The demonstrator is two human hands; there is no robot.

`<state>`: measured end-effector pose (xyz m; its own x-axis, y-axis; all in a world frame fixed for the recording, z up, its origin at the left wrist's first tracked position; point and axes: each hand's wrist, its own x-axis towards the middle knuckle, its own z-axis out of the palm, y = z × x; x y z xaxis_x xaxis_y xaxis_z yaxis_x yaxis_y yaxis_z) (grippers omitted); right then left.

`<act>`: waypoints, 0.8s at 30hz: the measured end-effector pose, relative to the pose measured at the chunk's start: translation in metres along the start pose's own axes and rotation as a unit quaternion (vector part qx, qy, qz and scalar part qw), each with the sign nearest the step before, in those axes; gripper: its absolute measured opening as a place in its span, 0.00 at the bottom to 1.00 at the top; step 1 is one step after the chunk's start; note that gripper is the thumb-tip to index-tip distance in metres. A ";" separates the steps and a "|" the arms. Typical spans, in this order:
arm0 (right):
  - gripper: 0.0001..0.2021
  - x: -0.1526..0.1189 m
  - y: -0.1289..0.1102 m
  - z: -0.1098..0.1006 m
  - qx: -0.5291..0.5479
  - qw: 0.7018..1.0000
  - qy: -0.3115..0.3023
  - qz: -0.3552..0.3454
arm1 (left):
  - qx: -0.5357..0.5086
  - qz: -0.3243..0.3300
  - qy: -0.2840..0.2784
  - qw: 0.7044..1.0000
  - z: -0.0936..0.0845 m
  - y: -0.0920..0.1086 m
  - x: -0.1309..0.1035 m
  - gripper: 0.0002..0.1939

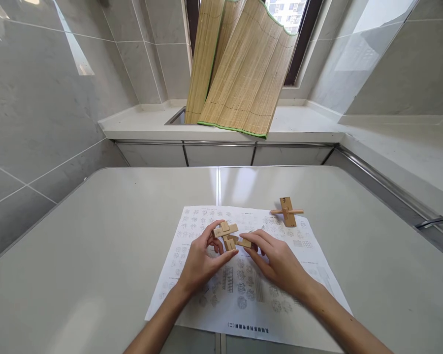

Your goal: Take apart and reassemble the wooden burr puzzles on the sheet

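Note:
My left hand [205, 254] is closed on a small wooden burr puzzle [227, 232], its interlocking pieces crossing one another between thumb and fingers. In my right hand [276, 253], a short wooden puzzle piece [244, 243] is pinched between thumb and fingertips. That piece points left and its end is at the puzzle's right side; whether the two touch I cannot tell. Both hands are above a printed instruction sheet [239, 317] covered in small diagrams, which appears upside down from here.
Behind my right hand, a flat wooden piece with a rod through it [287, 219] lies at the sheet's far right corner. The pale table [96, 236] has a seam down its middle. Beyond it are a white ledge [306, 123] and a hanging bamboo mat [247, 73] before the window.

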<state>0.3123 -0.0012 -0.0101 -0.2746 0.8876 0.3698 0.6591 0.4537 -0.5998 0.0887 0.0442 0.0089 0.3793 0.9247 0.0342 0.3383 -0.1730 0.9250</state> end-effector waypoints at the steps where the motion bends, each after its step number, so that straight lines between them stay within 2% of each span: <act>1: 0.13 0.000 0.000 0.000 -0.008 1.000 0.002 -0.009 | 0.015 0.009 -0.001 1.000 0.001 0.000 0.000 0.38; 5: 0.09 -0.001 0.002 0.001 -0.022 0.999 0.028 -0.017 | 0.060 0.034 -0.007 0.998 0.002 -0.003 -0.001 0.36; 9: 0.08 -0.003 0.001 0.001 -0.031 0.998 0.041 -0.022 | 0.060 0.057 -0.024 0.996 0.003 -0.005 -0.001 0.35; 13: 0.09 -0.003 -0.002 0.000 -0.022 0.999 0.039 -0.028 | 0.044 0.088 -0.045 0.994 0.005 -0.003 -0.003 0.34; 18: 0.11 -0.001 -0.006 -0.005 0.026 0.999 0.033 -0.027 | 0.056 0.096 -0.047 0.993 0.005 -0.003 -0.004 0.33; 24: 0.11 -0.002 -0.008 -0.004 0.060 0.998 0.005 -0.033 | 0.103 0.119 -0.057 0.986 0.006 -0.011 -0.003 0.32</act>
<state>0.3101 -0.0072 -0.0035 -0.3073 0.8547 0.4184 0.5506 0.5183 -0.6544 0.0894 0.0413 -0.0033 0.5591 0.8074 0.1882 0.3916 -0.4573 0.7984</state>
